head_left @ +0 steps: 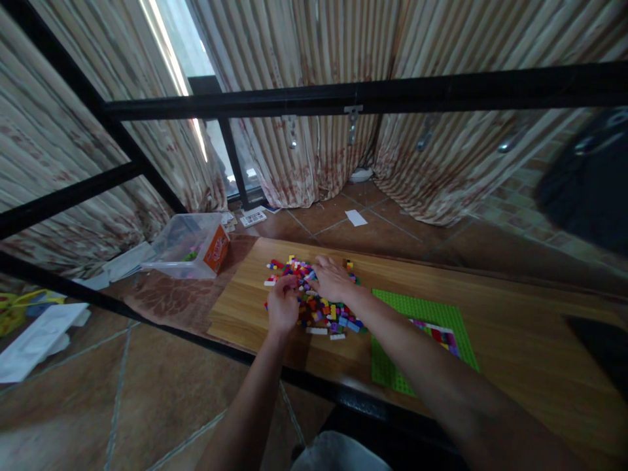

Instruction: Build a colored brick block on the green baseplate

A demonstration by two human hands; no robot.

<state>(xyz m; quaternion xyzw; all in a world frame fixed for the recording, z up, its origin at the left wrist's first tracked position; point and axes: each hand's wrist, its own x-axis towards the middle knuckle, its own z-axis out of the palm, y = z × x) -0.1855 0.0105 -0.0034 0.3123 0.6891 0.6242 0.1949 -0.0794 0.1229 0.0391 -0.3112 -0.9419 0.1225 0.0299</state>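
Observation:
A heap of small building bricks in many colours [314,314] lies spread over the wooden board. At the heap's left edge is my left hand [283,306], its fingers curled in; whatever they hold, if anything, is hidden. My right hand [332,278] reaches across the far side of the heap, fingers stretched out and touching the bricks. Under my right forearm lies a green studded baseplate [417,303], partly covered by the arm. Coloured bricks [438,335] form a patch on it, partly hidden.
A clear plastic box [189,263] with an orange label stands left of the wooden board [235,288]. Black metal bars [294,101] cross in front of the striped curtains. White packaging [42,343] lies on the floor at left. A dark object [601,350] sits at the board's right end.

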